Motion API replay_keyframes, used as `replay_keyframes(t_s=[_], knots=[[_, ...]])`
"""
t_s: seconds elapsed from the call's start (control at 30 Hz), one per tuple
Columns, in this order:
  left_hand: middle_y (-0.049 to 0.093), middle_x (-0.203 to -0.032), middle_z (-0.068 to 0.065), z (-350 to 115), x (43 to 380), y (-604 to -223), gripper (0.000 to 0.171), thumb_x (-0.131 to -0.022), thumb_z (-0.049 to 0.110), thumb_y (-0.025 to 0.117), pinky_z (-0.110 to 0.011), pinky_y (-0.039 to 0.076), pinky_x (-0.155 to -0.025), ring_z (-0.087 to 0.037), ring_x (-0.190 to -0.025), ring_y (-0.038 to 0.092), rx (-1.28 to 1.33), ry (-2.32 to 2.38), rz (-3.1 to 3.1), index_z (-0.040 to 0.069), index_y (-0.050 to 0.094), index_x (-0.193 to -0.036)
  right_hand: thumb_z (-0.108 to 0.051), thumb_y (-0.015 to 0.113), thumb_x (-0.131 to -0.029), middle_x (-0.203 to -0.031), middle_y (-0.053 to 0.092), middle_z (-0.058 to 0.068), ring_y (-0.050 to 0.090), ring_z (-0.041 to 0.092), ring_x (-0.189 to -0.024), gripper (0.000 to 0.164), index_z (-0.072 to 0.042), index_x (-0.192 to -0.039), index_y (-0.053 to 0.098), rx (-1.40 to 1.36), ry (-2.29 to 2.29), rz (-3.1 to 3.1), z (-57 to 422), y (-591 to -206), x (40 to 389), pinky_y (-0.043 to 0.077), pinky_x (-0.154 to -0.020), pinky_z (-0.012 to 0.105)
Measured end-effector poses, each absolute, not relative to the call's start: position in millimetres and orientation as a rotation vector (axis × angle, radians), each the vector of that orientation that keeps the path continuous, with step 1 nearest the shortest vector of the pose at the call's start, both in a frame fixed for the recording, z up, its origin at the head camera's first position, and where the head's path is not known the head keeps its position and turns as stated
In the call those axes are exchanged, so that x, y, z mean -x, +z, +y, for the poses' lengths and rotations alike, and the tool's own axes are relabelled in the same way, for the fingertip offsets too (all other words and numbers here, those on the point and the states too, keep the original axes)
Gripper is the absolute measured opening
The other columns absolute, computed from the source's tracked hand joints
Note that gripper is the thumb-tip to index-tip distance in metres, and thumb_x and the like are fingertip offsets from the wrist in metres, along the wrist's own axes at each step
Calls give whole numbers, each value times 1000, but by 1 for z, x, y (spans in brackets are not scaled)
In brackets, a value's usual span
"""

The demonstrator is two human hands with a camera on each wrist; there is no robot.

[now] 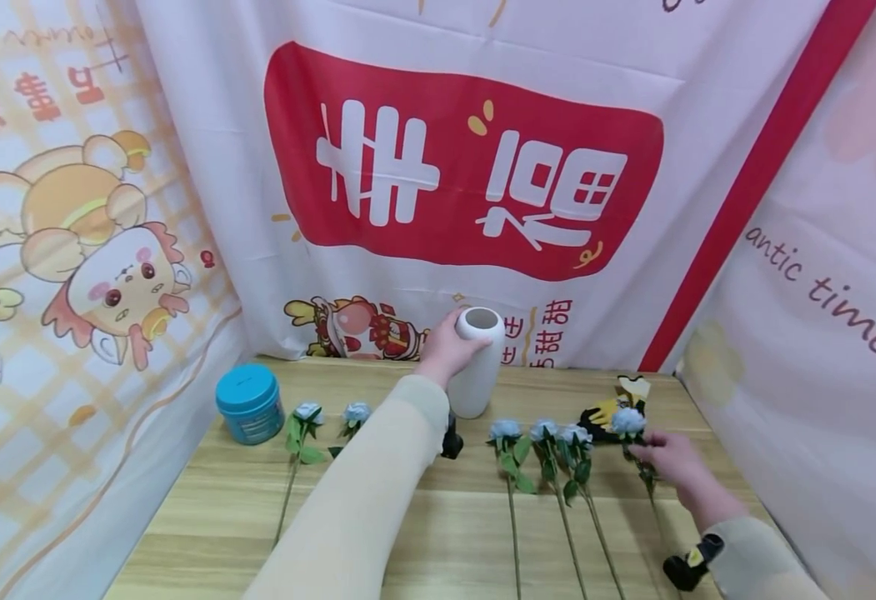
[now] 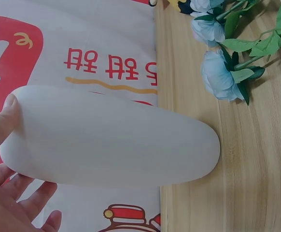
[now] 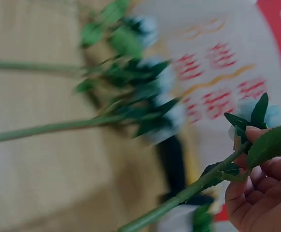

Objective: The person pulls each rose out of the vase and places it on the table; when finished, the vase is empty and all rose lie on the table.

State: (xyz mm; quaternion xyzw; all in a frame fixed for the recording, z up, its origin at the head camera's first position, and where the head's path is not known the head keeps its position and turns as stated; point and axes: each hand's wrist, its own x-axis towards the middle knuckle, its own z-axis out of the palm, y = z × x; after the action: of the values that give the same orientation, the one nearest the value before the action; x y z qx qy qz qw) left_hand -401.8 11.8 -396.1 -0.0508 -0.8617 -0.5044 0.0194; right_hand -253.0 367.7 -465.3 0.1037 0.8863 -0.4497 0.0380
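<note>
A white vase (image 1: 475, 379) stands upright at the back of the wooden table, its round mouth facing up. My left hand (image 1: 448, 348) grips it near the top; the left wrist view shows the thumb (image 2: 7, 113) on one side and the fingers on the other. On the right, my right hand (image 1: 673, 458) pinches an artificial blue rose (image 1: 628, 421) just below its bloom. That rose's green stem (image 3: 179, 195) slants away from the fingers in the right wrist view, and a leaf covers part of the hand.
Three blue roses (image 1: 505, 429) lie between the vase and my right hand, stems towards me. Two more, one a rose (image 1: 308, 412) at far left, lie left of the vase. A blue lidded tub (image 1: 250, 406) and a black-and-yellow object (image 1: 595, 421) stand nearby. Printed cloth (image 1: 595, 325) hangs behind.
</note>
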Motion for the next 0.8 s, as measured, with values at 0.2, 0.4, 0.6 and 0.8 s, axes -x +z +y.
replay_keyframes(t_s=[0.2, 0.4, 0.6, 0.8], knots=[[53, -141, -2, 9, 401, -397, 77, -84, 42, 78, -51, 43, -100, -27, -125, 51, 147, -1557, -2684, 22, 43, -150, -7, 63, -92, -101, 55, 21, 51, 35, -95, 16, 8, -95, 57, -394, -1309, 2703, 372, -516, 260, 45, -75, 42], [54, -141, -2, 10, 398, -396, 76, -84, 41, 78, -54, 43, -100, -28, -125, 52, 162, -1585, -2670, 22, 43, -149, -2, 66, -85, -101, 61, 27, 57, 39, -94, 25, 16, -101, 60, -460, -1210, 2827, 374, -540, 266, 50, -75, 47], [54, -140, -2, 13, 399, -398, 75, -85, 42, 78, -53, 44, -99, -27, -123, 53, 184, -1553, -2679, 24, 44, -149, -6, 68, -85, -96, 63, 26, 59, 37, -90, 25, 14, -98, 63, -500, -1189, 2846, 370, -546, 259, 51, -72, 46], [54, -140, -3, 13, 401, -400, 75, -85, 42, 78, -52, 44, -99, -27, -124, 52, 173, -1551, -2673, 24, 44, -149, -21, 71, -89, -104, 63, 32, 62, 38, -91, 44, 17, -107, 63, -479, -1124, 2869, 364, -536, 253, 53, -73, 48]])
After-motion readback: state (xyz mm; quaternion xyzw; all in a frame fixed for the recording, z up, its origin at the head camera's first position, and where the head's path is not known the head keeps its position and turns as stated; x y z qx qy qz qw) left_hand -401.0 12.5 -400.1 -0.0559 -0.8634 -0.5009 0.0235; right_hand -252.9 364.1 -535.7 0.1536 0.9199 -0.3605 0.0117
